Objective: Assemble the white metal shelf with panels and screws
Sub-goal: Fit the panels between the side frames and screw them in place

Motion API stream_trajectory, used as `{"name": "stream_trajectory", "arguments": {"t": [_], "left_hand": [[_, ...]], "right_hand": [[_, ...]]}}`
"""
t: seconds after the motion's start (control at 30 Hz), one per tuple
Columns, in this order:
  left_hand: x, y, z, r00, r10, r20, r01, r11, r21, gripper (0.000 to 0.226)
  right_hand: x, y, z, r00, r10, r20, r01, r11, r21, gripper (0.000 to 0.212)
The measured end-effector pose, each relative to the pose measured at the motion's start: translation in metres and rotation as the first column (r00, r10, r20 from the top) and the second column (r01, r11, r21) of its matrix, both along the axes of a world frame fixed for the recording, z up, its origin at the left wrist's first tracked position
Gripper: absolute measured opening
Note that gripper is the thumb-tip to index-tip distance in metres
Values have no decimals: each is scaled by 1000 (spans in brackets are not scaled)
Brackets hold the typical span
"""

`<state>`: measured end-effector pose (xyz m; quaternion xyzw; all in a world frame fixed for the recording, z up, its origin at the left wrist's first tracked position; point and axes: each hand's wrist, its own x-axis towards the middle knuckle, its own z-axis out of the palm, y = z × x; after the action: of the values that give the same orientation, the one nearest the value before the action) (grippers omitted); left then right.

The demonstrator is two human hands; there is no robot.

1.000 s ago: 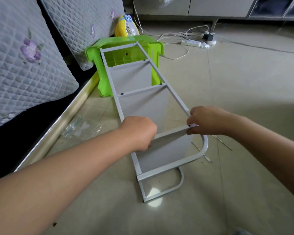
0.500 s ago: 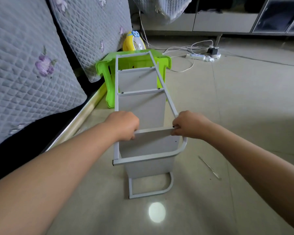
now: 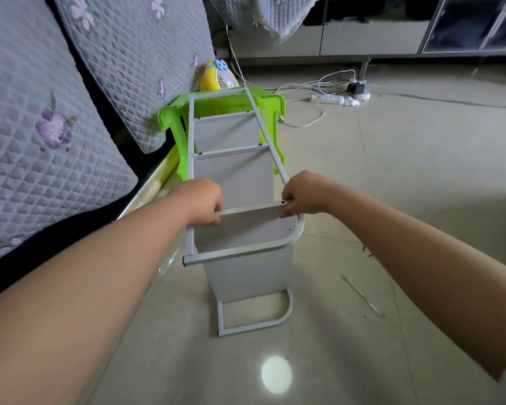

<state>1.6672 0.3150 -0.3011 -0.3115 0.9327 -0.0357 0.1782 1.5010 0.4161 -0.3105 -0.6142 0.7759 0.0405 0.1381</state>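
1. The shelf is laid lengthwise on the floor, its far end against a green stool.
2. The nearest panel is gripped at its left end by the left hand.
3. Its right end is pinched by the right hand.

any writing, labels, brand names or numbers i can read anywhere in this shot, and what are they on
None: no readable text shows in this view.
White metal shelf, held by the left hand and right hand: plain, no label or number.
Yellow fan: a cartoon face only, no words.
Green stool: no markings visible.
Power strip: too small and blurred to tell whether it bears any print.
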Motion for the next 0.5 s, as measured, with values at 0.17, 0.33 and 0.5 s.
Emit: {"name": "stream_trajectory", "arguments": {"t": [0.17,0.33,0.5], "left_hand": [[-19,2,12,993,-29,118,25,999,38,43],[-43,27,7,990,-6,-144,35,980,196,41],[-102,52,-13,880,-3,-475,54,994,94,56]], "right_hand": [[-11,0,2,992,5,128,-7,1000,14,38],[-53,32,-3,712,-147,687,236,971,-37,34],[-124,71,-64,766,-438,470,492,871,9,28]]}}
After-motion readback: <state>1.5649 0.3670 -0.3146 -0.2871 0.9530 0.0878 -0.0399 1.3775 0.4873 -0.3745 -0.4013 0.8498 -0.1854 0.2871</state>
